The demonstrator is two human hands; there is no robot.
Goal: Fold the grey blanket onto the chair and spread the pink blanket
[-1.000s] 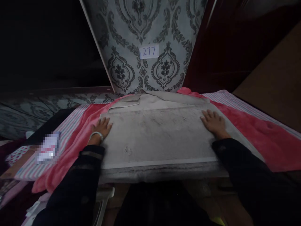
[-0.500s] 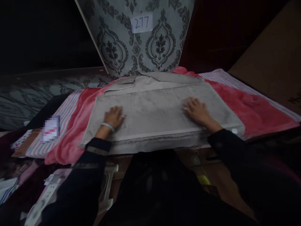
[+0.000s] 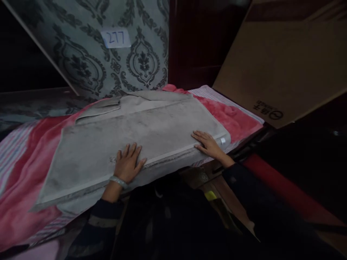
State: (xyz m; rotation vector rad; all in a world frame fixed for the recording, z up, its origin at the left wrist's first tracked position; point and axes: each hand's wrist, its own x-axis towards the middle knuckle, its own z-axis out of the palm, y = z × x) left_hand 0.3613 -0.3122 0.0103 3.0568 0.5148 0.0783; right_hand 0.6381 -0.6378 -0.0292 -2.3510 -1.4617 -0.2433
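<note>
A grey folded garment (image 3: pixel 141 133) lies spread on a pink fleece blanket (image 3: pixel 24 173) over a striped sheet. My left hand (image 3: pixel 127 162), with a pale bracelet at the wrist, rests flat on the garment near its front edge, fingers spread. Flat on the garment's front right corner lies my right hand (image 3: pixel 207 144), its fingers stretched out beside a small white tag. Neither hand holds anything. Both arms wear dark sleeves.
A patterned grey panel (image 3: pixel 89 54) with a paper label reading 277 leans at the back. A large cardboard box (image 3: pixel 282 61) stands at the right, close to the blanket's far corner. Dark furniture fills the back middle; the area below the front edge is dim.
The view has swung to the right. Both hands have slid toward the garment's front edge, the left toward the middle and the right to the front right corner.
</note>
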